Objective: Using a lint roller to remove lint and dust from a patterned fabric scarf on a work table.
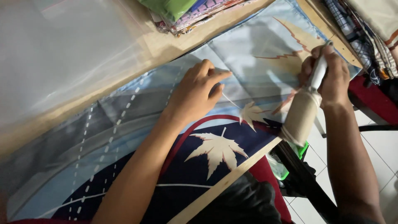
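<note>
Two hands work a printed cloth: left hand presses flat, fingers spread; right hand grips a lint roller by its handle. Cloth looks thin, soft, slippery, best pinned flat.

Dim indoor light, brightest glare on the clear plastic sheet upper left of the printed cloth, whose lower-left end falls into soft shadow and blur, with mild motion smear throughout.

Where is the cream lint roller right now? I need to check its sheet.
In the head view it sits at the right, gripped by the right hand: the cream lint roller angles down onto the printed blue fabric, beside the small pale leaf print.
</note>
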